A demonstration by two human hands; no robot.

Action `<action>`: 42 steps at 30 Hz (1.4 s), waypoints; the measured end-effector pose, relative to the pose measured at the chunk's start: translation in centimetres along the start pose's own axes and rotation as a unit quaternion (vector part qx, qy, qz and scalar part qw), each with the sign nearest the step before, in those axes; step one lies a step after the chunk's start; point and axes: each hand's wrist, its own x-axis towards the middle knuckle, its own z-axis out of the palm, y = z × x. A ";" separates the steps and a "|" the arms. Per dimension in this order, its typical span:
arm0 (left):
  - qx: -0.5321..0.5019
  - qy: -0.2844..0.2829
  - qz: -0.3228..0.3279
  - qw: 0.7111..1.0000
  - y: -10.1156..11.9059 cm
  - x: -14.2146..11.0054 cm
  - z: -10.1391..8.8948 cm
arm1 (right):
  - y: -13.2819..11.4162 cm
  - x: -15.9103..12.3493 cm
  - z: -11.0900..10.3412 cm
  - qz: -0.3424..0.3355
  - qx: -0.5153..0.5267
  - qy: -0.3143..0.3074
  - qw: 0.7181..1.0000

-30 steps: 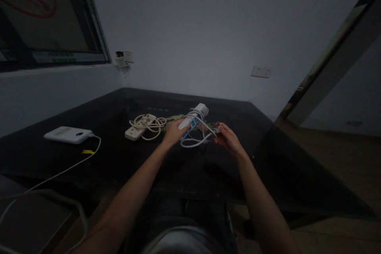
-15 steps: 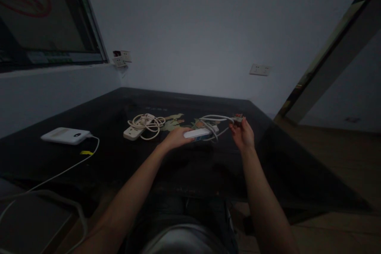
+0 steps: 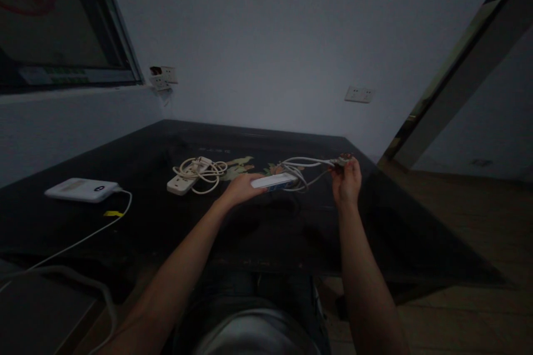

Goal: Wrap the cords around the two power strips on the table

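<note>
My left hand [image 3: 241,189] is closed around the near end of a white and blue power strip [image 3: 272,181], held over the dark table. A grey-white cord [image 3: 297,172] loops around the strip's far end and stretches off to the right. There, my right hand [image 3: 347,180] grips the plug [image 3: 342,161] at the cord's end between thumb and fingers. Left of my left hand lies a second power strip [image 3: 179,184], with its cream cord [image 3: 212,169] coiled on top.
On the left of the black table [image 3: 266,233] lies a white power bank [image 3: 83,189] with a white cable [image 3: 83,238] running off the near edge. A yellow scrap [image 3: 113,213] is beside it. Wall sockets [image 3: 358,94] sit above the table's back edge.
My right hand has moved a little to the right with the plug, drawing the cord out straighter. My left hand still holds the power strip. The view has shifted slightly.
</note>
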 end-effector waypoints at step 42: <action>-0.237 -0.254 -0.020 0.938 1.1 -1.0 -2.5 | 0.8 0.4 -0.7 -0.068 -0.013 0.065 0.995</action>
